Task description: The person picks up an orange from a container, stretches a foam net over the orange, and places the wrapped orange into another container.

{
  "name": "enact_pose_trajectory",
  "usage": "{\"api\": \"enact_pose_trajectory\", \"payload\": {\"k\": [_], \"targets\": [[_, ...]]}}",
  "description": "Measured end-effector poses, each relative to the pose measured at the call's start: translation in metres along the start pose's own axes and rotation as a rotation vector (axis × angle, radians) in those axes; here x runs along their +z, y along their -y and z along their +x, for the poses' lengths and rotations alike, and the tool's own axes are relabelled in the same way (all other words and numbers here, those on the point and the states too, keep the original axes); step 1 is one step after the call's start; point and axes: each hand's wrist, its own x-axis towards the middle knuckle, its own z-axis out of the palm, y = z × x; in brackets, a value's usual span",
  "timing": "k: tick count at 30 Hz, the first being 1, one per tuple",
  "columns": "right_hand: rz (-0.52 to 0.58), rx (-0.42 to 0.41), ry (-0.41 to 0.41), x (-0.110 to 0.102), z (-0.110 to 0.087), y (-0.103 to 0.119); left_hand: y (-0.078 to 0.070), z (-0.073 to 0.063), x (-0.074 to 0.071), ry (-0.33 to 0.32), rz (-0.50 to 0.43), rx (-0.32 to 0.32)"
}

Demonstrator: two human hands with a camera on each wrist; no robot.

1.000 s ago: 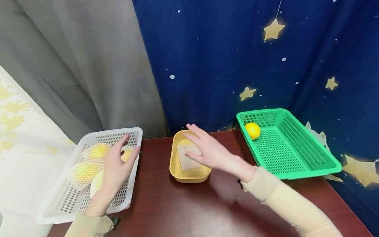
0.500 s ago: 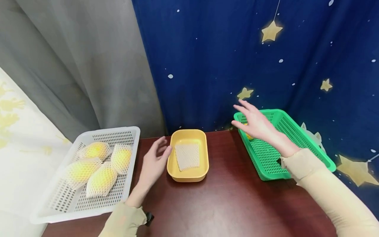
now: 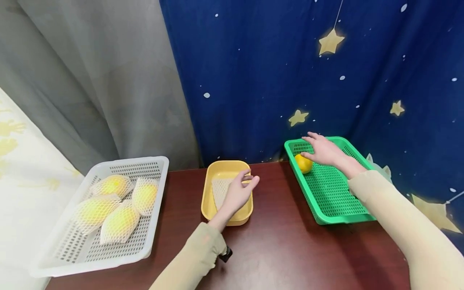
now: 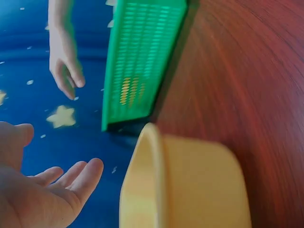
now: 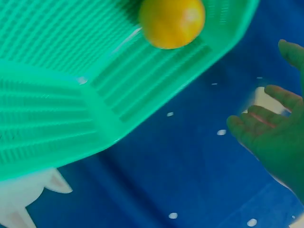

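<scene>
In the head view my right hand (image 3: 326, 153) hovers over the far left corner of the green basket (image 3: 319, 209), fingers spread and holding nothing. Just beside its thumb an orange (image 3: 303, 163) lies in that corner. The right wrist view shows the same orange (image 5: 172, 21) apart from the hand (image 5: 275, 126). My left hand (image 3: 237, 193) is above the yellow tub (image 3: 208, 201), its fingers loosely bent around nothing. A white foam net (image 3: 219, 189) lies flat in the tub, partly hidden by that hand. From the left wrist, the hand (image 4: 52, 190) appears beside the tub's rim (image 4: 159, 190).
At the left a white basket (image 3: 154, 225) holds several yellow fruits (image 3: 119, 221) in foam nets. All three containers stand on a dark red wooden table (image 3: 275, 249). Behind it hang a grey curtain (image 3: 127, 80) and a blue one with stars (image 3: 253, 80).
My left hand has moved right, from over the white basket to over the yellow tub. My right hand has gone from over the tub to the green basket. Neither has picked anything up.
</scene>
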Motion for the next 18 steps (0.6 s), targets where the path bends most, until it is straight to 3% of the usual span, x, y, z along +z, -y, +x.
{"api": "enact_pose_trajectory", "payload": {"k": [5, 11, 15, 18], "targets": [[-0.057, -0.012, 0.077, 0.019, 0.006, -0.018, 0.000, 0.009, 0.042, 0.035, -0.039, -0.023], [-0.071, -0.036, 0.152, 0.041, 0.013, -0.031, 0.004, 0.017, 0.083, 0.129, 0.007, 0.000], [-0.042, -0.034, 0.184, 0.050, 0.021, -0.032, 0.006, 0.021, 0.099, 0.257, 0.017, 0.016], [-0.023, -0.024, 0.230, 0.056, 0.024, -0.033, 0.008, 0.022, 0.108, 0.351, 0.016, -0.017]]}}
